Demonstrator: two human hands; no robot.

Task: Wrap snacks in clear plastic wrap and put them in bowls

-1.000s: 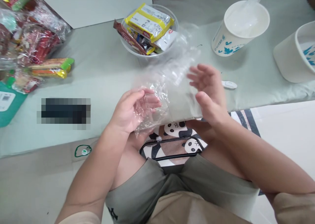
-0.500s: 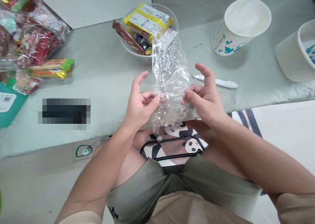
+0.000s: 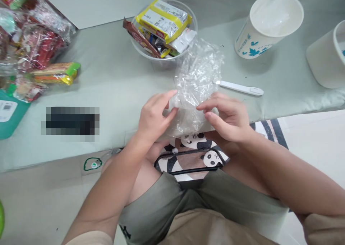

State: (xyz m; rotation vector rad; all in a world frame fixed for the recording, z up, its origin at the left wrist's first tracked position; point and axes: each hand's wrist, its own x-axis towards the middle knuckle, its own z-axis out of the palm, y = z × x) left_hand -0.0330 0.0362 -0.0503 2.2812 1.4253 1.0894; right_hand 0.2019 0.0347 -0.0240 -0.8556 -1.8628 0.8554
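Note:
A clear, crinkled plastic bag (image 3: 198,70) lies across the table's front edge, its far end beside a round clear tub (image 3: 164,59). My left hand (image 3: 155,114) is at the bag's left side, thumb and forefinger apart. On the right, my right hand (image 3: 228,115) has its curved fingers over the bag's side, with a gap between thumb and forefinger. Whether the fingertips touch the film is hard to tell. A white slim-handled tool (image 3: 241,87) lies just beyond my right hand. Wrapped snacks (image 3: 163,20) in yellow, brown and white fill the tub.
Two white paper buckets, one with blue leaf print (image 3: 253,40) and plastic film inside, another bucket (image 3: 325,63), stand at right. Bagged snacks (image 3: 40,40) and a teal package (image 3: 12,119) sit at left. A blurred dark patch (image 3: 72,121) covers something. Below is a panda-print surface (image 3: 192,162).
Both hands have gone from pinching the bag to loosened fingers. The bag's upper end has dropped away from the tub, shifting right and folding over.

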